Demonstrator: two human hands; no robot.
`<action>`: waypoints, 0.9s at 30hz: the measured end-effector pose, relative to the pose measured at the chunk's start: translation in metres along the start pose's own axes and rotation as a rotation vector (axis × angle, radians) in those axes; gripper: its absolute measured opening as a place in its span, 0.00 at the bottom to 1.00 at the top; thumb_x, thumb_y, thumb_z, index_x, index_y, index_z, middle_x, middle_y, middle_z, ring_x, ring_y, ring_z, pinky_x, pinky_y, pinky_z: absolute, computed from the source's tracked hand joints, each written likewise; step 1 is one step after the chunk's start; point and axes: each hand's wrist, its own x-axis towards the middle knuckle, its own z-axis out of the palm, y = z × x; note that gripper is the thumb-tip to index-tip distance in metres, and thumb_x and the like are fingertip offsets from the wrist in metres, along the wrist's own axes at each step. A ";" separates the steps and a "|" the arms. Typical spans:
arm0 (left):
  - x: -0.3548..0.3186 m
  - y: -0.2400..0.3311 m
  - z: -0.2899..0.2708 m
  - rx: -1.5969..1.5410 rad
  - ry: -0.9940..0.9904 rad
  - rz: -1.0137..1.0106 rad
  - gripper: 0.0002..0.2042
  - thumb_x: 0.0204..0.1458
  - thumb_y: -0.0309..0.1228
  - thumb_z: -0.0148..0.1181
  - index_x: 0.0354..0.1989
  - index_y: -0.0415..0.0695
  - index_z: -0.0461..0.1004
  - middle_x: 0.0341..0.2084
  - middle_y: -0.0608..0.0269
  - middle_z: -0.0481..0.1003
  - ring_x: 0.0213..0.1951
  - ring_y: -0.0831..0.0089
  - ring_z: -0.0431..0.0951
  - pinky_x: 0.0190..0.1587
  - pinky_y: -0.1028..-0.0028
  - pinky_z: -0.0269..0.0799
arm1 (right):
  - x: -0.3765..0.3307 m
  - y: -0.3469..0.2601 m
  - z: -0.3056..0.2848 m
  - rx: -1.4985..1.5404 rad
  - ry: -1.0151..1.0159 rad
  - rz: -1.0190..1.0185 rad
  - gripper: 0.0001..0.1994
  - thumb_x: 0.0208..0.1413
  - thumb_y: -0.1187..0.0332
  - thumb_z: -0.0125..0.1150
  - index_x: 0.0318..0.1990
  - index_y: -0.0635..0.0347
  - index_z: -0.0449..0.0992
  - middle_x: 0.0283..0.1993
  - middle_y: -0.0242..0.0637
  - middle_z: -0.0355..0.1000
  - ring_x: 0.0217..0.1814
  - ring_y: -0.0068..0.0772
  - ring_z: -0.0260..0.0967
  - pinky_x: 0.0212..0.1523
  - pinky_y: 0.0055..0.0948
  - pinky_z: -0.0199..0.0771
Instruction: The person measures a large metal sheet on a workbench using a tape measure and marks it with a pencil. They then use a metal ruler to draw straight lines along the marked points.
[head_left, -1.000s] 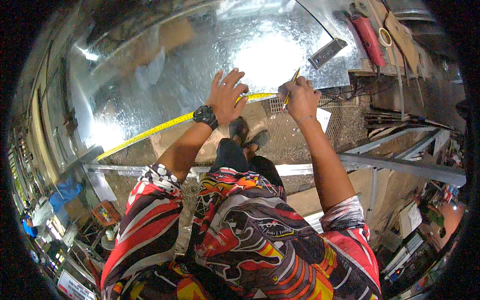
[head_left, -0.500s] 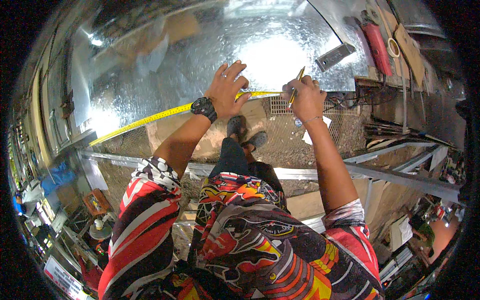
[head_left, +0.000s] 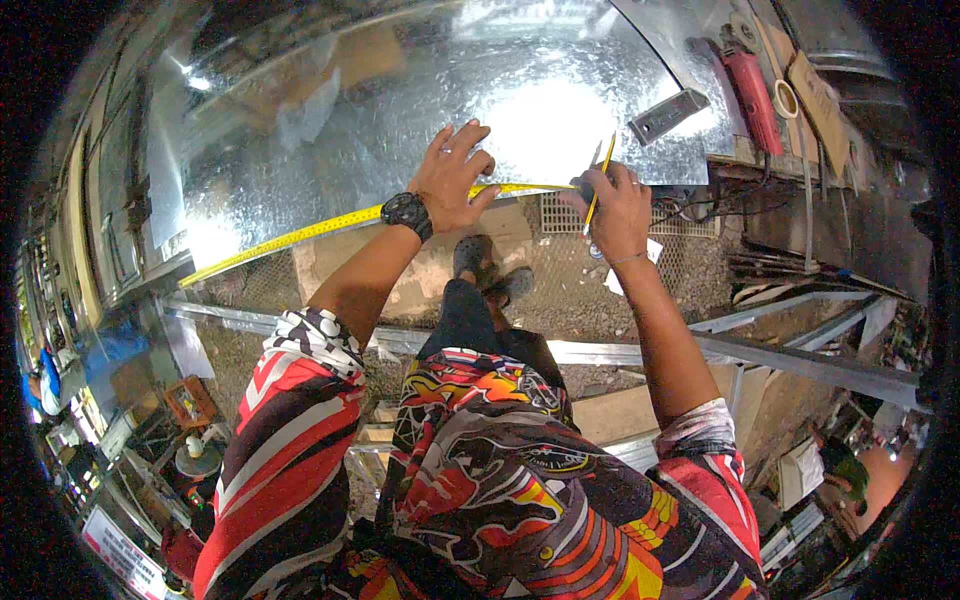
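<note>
Left hand (head_left: 455,175) farther onto metal sheet (head_left: 400,90), pinning yellow tape (head_left: 300,235)

A yellow tape measure (head_left: 300,235) lies stretched along the near edge of a large, shiny galvanized metal sheet (head_left: 400,90) that lies flat and reflects glare, while a thin yellow pencil (head_left: 600,185) stands nearly upright with its tip at the tape's right end.
</note>
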 end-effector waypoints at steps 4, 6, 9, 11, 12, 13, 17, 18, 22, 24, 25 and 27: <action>0.002 0.000 0.002 0.012 -0.011 -0.003 0.15 0.56 0.42 0.63 0.46 0.47 0.73 0.67 0.47 0.63 0.75 0.49 0.53 0.77 0.47 0.42 | -0.006 0.006 0.009 -0.033 0.055 -0.115 0.19 0.51 0.50 0.73 0.46 0.48 0.80 0.48 0.38 0.73 0.52 0.50 0.71 0.47 0.49 0.68; 0.001 -0.001 0.003 0.020 -0.014 -0.013 0.15 0.56 0.42 0.63 0.46 0.47 0.73 0.67 0.47 0.63 0.75 0.49 0.53 0.77 0.47 0.42 | -0.004 0.004 0.007 -0.045 0.035 -0.137 0.18 0.52 0.51 0.73 0.46 0.48 0.80 0.48 0.40 0.72 0.52 0.50 0.71 0.47 0.49 0.69; 0.002 0.000 0.003 0.022 -0.021 -0.018 0.15 0.56 0.42 0.63 0.46 0.47 0.73 0.68 0.47 0.63 0.75 0.49 0.53 0.77 0.47 0.42 | 0.003 -0.002 -0.003 -0.015 -0.037 -0.074 0.20 0.51 0.52 0.74 0.47 0.50 0.79 0.48 0.43 0.71 0.51 0.52 0.71 0.47 0.50 0.72; 0.004 0.002 0.000 0.036 -0.045 -0.025 0.15 0.56 0.42 0.63 0.46 0.47 0.73 0.68 0.46 0.63 0.75 0.49 0.53 0.77 0.47 0.42 | 0.006 -0.002 -0.007 0.055 -0.091 0.023 0.23 0.50 0.51 0.76 0.48 0.53 0.78 0.49 0.47 0.71 0.51 0.54 0.71 0.46 0.51 0.74; 0.004 0.003 -0.001 0.043 -0.058 -0.032 0.15 0.56 0.42 0.63 0.46 0.47 0.73 0.68 0.46 0.63 0.75 0.49 0.53 0.77 0.47 0.42 | 0.008 -0.006 -0.013 0.043 -0.090 0.079 0.25 0.48 0.50 0.77 0.48 0.54 0.78 0.49 0.48 0.71 0.50 0.55 0.71 0.46 0.51 0.75; 0.003 0.003 -0.001 0.039 -0.049 -0.030 0.15 0.56 0.42 0.63 0.46 0.47 0.73 0.68 0.46 0.63 0.75 0.50 0.53 0.77 0.47 0.42 | 0.010 -0.011 -0.020 0.032 -0.088 0.135 0.27 0.46 0.49 0.78 0.47 0.56 0.78 0.49 0.49 0.71 0.50 0.56 0.71 0.45 0.52 0.76; 0.004 0.004 -0.002 0.030 -0.027 -0.018 0.16 0.56 0.42 0.63 0.46 0.47 0.73 0.67 0.47 0.63 0.75 0.50 0.53 0.77 0.47 0.42 | 0.010 -0.014 -0.022 0.059 -0.015 0.267 0.32 0.40 0.45 0.81 0.45 0.59 0.78 0.50 0.52 0.71 0.50 0.58 0.72 0.45 0.52 0.77; 0.003 0.003 -0.001 0.031 -0.024 -0.016 0.16 0.56 0.42 0.63 0.47 0.47 0.73 0.67 0.47 0.63 0.75 0.50 0.54 0.77 0.47 0.42 | 0.011 -0.015 -0.024 0.066 -0.038 0.260 0.32 0.39 0.45 0.81 0.45 0.59 0.78 0.50 0.53 0.71 0.51 0.59 0.72 0.45 0.52 0.77; 0.004 0.003 -0.002 0.026 -0.017 -0.006 0.16 0.55 0.42 0.63 0.47 0.47 0.74 0.67 0.46 0.63 0.75 0.50 0.54 0.77 0.47 0.42 | 0.017 -0.013 -0.035 0.162 -0.127 0.267 0.34 0.37 0.43 0.82 0.46 0.58 0.79 0.52 0.55 0.71 0.53 0.61 0.71 0.51 0.53 0.76; 0.004 0.004 -0.003 0.022 -0.021 -0.011 0.16 0.55 0.42 0.63 0.47 0.47 0.74 0.67 0.46 0.63 0.75 0.50 0.54 0.77 0.47 0.42 | 0.020 -0.013 -0.041 0.200 -0.174 0.246 0.35 0.37 0.44 0.82 0.49 0.57 0.80 0.53 0.56 0.70 0.56 0.61 0.69 0.55 0.52 0.74; 0.003 0.003 -0.002 0.025 -0.017 -0.011 0.16 0.55 0.42 0.63 0.47 0.47 0.74 0.67 0.46 0.64 0.75 0.50 0.54 0.77 0.47 0.41 | 0.021 -0.016 -0.048 0.197 -0.200 0.215 0.35 0.37 0.45 0.82 0.50 0.57 0.80 0.53 0.56 0.70 0.57 0.62 0.68 0.57 0.52 0.73; 0.003 0.002 0.000 0.030 -0.009 -0.007 0.16 0.55 0.42 0.63 0.47 0.46 0.74 0.67 0.46 0.64 0.75 0.50 0.54 0.77 0.47 0.41 | 0.019 -0.015 -0.048 0.189 -0.244 0.155 0.34 0.38 0.48 0.82 0.53 0.56 0.80 0.56 0.57 0.70 0.61 0.62 0.66 0.60 0.51 0.71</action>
